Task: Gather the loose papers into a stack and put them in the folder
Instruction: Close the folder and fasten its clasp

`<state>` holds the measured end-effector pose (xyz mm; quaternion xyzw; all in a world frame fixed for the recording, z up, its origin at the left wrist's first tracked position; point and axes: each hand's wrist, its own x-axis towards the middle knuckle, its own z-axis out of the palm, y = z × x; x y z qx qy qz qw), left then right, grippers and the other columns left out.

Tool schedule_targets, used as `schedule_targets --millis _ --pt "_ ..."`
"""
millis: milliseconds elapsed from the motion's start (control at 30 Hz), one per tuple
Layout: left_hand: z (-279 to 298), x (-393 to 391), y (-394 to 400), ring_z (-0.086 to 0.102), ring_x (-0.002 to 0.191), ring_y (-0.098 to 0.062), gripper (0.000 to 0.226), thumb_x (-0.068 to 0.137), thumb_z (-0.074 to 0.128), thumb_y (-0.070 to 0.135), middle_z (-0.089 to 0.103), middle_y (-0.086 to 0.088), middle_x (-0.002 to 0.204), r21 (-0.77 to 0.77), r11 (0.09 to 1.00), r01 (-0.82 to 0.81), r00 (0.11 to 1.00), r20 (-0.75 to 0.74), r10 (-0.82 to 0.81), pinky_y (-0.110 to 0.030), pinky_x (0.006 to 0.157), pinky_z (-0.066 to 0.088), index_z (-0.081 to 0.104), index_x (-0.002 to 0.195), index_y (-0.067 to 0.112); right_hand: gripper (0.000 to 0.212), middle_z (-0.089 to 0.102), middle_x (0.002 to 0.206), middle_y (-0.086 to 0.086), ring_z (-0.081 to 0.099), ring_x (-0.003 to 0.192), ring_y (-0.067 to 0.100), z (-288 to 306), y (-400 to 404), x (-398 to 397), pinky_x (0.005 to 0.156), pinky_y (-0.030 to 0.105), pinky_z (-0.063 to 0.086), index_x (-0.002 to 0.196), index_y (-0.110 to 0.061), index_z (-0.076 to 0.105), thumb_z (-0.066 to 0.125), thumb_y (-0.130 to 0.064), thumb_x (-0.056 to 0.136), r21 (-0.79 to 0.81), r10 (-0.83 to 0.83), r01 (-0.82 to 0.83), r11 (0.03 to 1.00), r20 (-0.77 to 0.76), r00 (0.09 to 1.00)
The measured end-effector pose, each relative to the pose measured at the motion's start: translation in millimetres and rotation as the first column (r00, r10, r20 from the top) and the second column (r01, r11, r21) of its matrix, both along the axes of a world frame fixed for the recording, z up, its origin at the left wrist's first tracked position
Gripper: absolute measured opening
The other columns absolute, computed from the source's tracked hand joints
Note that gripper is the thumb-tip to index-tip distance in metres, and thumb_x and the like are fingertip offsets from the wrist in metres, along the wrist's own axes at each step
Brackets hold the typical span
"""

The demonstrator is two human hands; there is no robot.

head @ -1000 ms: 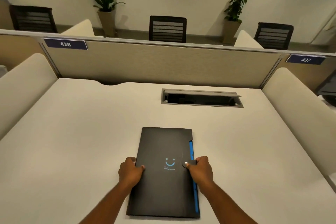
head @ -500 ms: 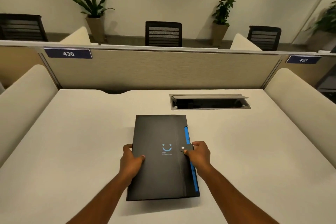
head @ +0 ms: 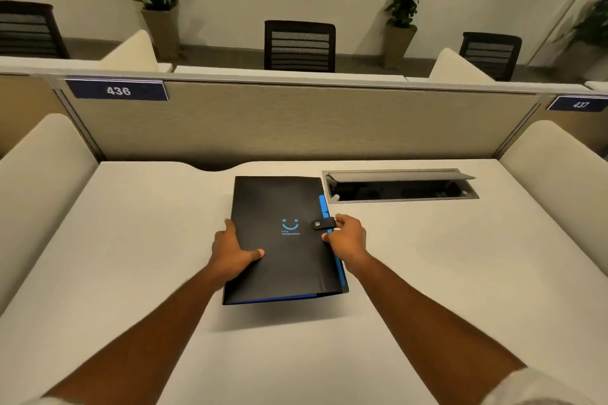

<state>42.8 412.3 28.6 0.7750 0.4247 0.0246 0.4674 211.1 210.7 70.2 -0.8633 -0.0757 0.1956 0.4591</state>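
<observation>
Big smooth off-white bench (head: 131, 240), nothing loose lying around the folder (head: 279, 260) that I can see, so this looks like the wrap-up. It's matte black, flat, blue-edged, sitting mid-bench just left of the cable slot (head: 399, 186). Left hand (head: 230, 248) clamps its left edge, right hand (head: 348, 237) pinches the snap tab (head: 324, 223); next it just needs pressing shut

Black folder (head: 283, 207) on white desk (head: 131, 256)
</observation>
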Motion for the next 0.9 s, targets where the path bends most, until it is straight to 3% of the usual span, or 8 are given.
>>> schedule_targets --millis 100,267,433,567,733,800,900 --pt "-9.4 16.5 21.4 0.054 0.115 -0.031 0.125 0.039 0.075 0.067 0.048 -0.009 0.13 0.013 1.0 0.026 1.0 -0.012 -0.026 -0.049 0.095 0.051 0.022 0.142 0.021 0.064 0.061 0.137 0.008 0.059 0.124 0.027 -8.4 21.3 17.6 0.107 0.037 0.046 0.142 -0.009 0.052 0.077 -0.004 0.083 0.015 -0.035 0.035 0.999 -0.007 0.999" --pt "-8.4 45.4 41.0 0.05 0.121 -0.032 0.117 0.056 0.08 0.059 0.044 -0.012 0.136 0.034 0.998 0.051 0.998 -0.023 -0.05 -0.051 0.099 0.048 0.017 0.147 0.021 0.046 0.068 0.126 0.009 0.065 0.112 0.023 -28.7 52.2 47.7 0.101 0.034 0.051 0.129 -0.009 0.064 0.075 -0.002 0.085 0.021 -0.059 0.058 0.998 0.043 0.997" --pt "-19.0 76.1 53.2 0.037 0.131 -0.035 0.112 0.072 0.077 0.049 0.033 -0.014 0.146 0.099 0.993 0.066 0.994 -0.094 -0.056 -0.049 0.107 0.039 0.005 0.152 0.019 0.042 0.067 0.128 0.009 0.064 0.117 0.025 -51.2 72.3 70.7 0.102 0.034 0.05 0.13 -0.009 0.063 0.072 -0.009 0.09 -0.013 -0.032 0.033 0.999 0.073 0.997" --pt "-32.7 80.8 51.2 0.024 0.136 -0.035 0.101 0.079 0.07 0.049 0.022 -0.015 0.15 0.258 0.962 0.089 0.99 -0.126 -0.058 -0.044 0.113 0.026 0.01 0.152 0.014 0.045 0.053 0.148 0.005 0.051 0.135 0.024 -70.5 74.0 70.5 0.111 0.034 0.041 0.134 -0.011 0.061 0.071 -0.022 0.092 -0.125 0.091 -0.07 0.99 0.168 0.982" --pt "-48.3 54.9 40.0 0.012 0.145 -0.029 0.088 0.086 0.063 0.044 0.009 -0.01 0.16 0.348 0.924 0.157 0.987 -0.019 -0.161 -0.039 0.118 0.015 0.015 0.152 0.012 0.062 0.027 0.164 0.002 0.025 0.15 0.023 -99.0 57.2 53.4 0.122 0.038 0.026 0.153 -0.016 0.037 0.051 -0.046 0.1 -0.367 0.328 -0.189 0.911 0.366 0.871" --pt "-52.9 39.7 37.8 0.013 0.146 -0.026 0.086 0.087 0.063 0.041 0.01 -0.008 0.16 0.389 0.897 0.212 0.971 0.017 -0.237 -0.035 0.118 0.015 0.017 0.152 0.012 0.066 0.023 0.165 0.002 0.021 0.152 0.024 -102.6 53.9 53.7 0.122 0.037 0.022 0.156 -0.016 0.031 0.042 -0.051 0.102 -0.418 0.383 -0.214 0.883 0.377 0.843" --pt "-55.8 31.9 39.0 0.012 0.147 -0.024 0.084 0.088 0.058 0.044 0.006 -0.005 0.162 0.454 0.839 0.299 0.95 -0.056 -0.308 -0.035 0.119 0.015 0.015 0.153 0.013 0.072 0.014 0.168 0.003 0.014 0.154 0.025 -101.2 53.5 59.2 0.123 0.037 0.016 0.159 -0.015 0.021 0.032 -0.057 0.102 -0.521 0.477 -0.262 0.812 0.334 0.813"
